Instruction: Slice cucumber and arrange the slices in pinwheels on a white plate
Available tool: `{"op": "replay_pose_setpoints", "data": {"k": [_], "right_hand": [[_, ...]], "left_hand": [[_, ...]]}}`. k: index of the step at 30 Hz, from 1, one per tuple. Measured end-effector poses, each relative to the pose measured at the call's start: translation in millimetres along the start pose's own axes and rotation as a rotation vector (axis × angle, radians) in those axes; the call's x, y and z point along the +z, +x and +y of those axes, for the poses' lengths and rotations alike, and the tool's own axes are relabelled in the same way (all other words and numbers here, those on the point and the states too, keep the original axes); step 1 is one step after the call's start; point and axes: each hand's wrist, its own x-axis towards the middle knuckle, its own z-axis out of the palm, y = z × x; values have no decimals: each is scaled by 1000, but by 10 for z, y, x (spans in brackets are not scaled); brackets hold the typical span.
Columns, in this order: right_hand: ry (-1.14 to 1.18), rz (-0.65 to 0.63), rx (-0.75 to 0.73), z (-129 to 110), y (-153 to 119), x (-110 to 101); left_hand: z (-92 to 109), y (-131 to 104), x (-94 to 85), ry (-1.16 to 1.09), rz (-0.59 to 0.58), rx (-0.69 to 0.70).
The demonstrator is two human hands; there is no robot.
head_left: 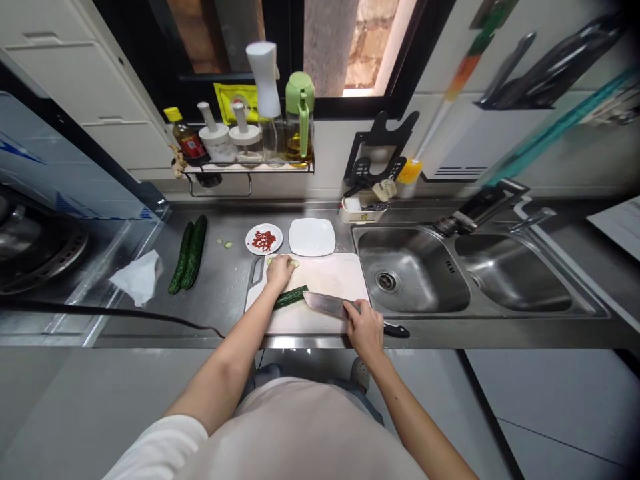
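Gripping the knife (325, 304), right hand (366, 328) is closed; left hand (280, 272), at the cucumber slices (295, 263), grip unclear; cut cucumber (291, 297) likely firm, slick, best pinned mid-length.

Ahead of us, a black-framed window (295, 47) breaks the pale wall (327, 143), and through its panes we see a grey upright surface (327, 50) beside rough, warm-toned brickwork (374, 43) with a brightly lit edge. To our left rise white panels (55, 80) with recessed grips, while beneath the window we see a stainless-steel counter (225, 283), streaked with soft reflections, with a double sink (463, 270) set into its right side and glossy grey floor (313, 365) below.
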Motion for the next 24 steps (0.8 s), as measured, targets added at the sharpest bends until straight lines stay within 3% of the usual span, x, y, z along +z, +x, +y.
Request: {"op": "replay_pose_setpoints", "data": {"k": [15, 19, 24], "right_hand": [[65, -12, 6, -17, 40, -17], [124, -40, 50, -22, 73, -22], [294, -71, 127, -35, 164, 27]], "left_hand": [[-42, -91, -27, -56, 36, -69], [-58, -282, -66, -114, 64, -46], [4, -667, -85, -151, 60, 100]]}}
